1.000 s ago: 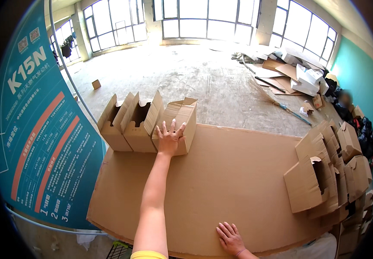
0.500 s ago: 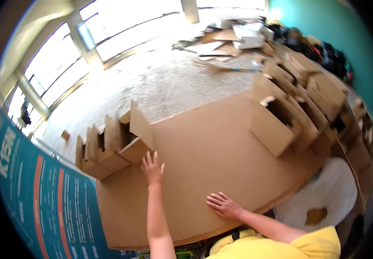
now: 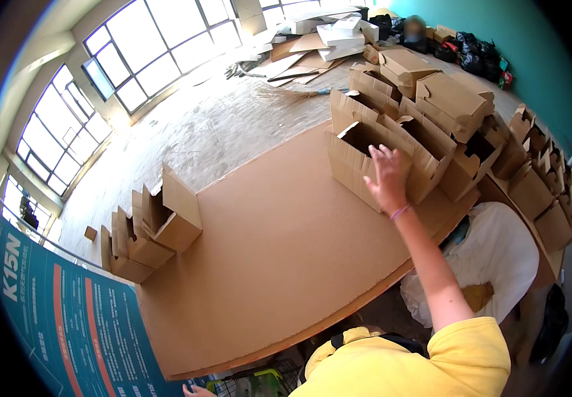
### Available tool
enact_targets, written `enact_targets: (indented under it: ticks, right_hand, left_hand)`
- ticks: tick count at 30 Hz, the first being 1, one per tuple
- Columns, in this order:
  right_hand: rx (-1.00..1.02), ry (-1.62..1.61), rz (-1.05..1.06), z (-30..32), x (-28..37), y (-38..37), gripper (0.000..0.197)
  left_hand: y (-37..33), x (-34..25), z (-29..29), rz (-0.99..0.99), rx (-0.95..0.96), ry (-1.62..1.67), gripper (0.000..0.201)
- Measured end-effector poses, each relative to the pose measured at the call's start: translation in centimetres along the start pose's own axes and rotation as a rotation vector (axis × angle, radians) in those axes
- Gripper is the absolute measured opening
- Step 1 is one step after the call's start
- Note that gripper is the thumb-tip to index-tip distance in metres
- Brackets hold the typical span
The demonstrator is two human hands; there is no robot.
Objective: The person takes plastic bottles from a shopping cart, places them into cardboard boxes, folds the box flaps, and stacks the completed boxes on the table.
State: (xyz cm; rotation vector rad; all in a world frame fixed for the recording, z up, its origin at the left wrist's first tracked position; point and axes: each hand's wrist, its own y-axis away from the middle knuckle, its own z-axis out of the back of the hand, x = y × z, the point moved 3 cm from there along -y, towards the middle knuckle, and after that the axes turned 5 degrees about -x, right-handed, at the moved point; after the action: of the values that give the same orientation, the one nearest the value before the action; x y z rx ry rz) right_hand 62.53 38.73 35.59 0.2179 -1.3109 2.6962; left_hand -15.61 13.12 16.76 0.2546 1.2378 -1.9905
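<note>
Right hand (image 3: pixel 386 177) spread, fingers open — against open cardboard box (image 3: pixel 359 159) on cardboard sheet (image 3: pixel 279 251).

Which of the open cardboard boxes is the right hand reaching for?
The right hand reaches the open brown cardboard box at the near-left end of the right-hand cluster, not the boxes by the blue banner.

1 head view, looking down over cardboard-covered table (image 3: pixel 279 251).

Your right hand (image 3: pixel 386 177) reaches the open brown cardboard box (image 3: pixel 359 159), upright with flaps raised, frontmost in the stack of boxes (image 3: pixel 445 112).
</note>
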Motion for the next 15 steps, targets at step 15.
enact_targets:
  ticks: [15]
  right_hand:
    - [0.803,-0.523,0.430,1.1,11.1,2.9,0.012]
  left_hand:
    - [26.6,15.2,8.1,0.589,1.456,-0.756,0.078]
